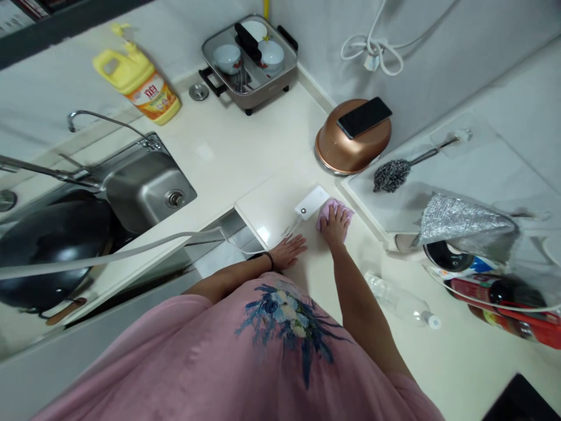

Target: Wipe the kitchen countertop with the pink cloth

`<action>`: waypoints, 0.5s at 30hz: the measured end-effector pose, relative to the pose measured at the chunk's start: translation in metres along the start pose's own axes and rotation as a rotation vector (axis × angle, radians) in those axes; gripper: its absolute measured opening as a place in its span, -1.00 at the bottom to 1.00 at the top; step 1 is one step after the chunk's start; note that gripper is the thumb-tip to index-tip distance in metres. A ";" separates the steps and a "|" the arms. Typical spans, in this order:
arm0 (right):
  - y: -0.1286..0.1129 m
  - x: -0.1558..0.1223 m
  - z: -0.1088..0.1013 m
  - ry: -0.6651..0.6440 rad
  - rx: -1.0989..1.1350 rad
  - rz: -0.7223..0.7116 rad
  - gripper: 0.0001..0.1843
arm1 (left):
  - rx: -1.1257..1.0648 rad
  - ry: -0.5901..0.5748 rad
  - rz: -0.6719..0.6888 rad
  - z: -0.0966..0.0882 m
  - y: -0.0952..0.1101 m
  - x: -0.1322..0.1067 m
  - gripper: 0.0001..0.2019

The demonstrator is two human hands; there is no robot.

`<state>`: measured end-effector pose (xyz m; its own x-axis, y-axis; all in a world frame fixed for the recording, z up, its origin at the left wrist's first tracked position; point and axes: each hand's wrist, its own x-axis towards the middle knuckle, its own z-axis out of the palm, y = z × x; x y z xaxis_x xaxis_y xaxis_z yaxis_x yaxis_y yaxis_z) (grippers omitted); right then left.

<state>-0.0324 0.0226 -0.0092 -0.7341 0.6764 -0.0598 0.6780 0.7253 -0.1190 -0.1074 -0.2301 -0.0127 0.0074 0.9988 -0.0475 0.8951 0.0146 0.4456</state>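
My right hand presses flat on a pink cloth lying on the cream countertop, its fingers spread over the cloth. My left hand lies flat and open on the counter just to the left, holding nothing. A white power bank with a white cable rests right beside the cloth, touching or nearly touching it.
A copper bowl upside down carries a black phone. A steel scrubber, a silver cloth and bottles lie to the right. The steel sink, a black wok, a yellow detergent bottle and a pan with bowls stand to the left and back.
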 end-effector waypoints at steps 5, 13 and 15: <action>0.001 -0.052 0.005 -0.070 0.011 -0.132 -0.26 | -0.014 0.006 0.007 0.002 0.000 0.000 -0.34; 0.081 -0.106 -0.002 -0.050 0.077 0.341 -0.20 | -0.013 0.015 0.016 0.007 -0.002 0.001 -0.40; 0.088 -0.093 -0.005 -0.037 0.095 0.453 -0.20 | -0.013 0.008 0.016 0.006 -0.002 0.001 -0.39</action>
<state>0.0956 0.0237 -0.0094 -0.3671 0.9160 -0.1619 0.9255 0.3422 -0.1625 -0.1067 -0.2299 -0.0192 0.0181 0.9993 -0.0330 0.8890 -0.0010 0.4579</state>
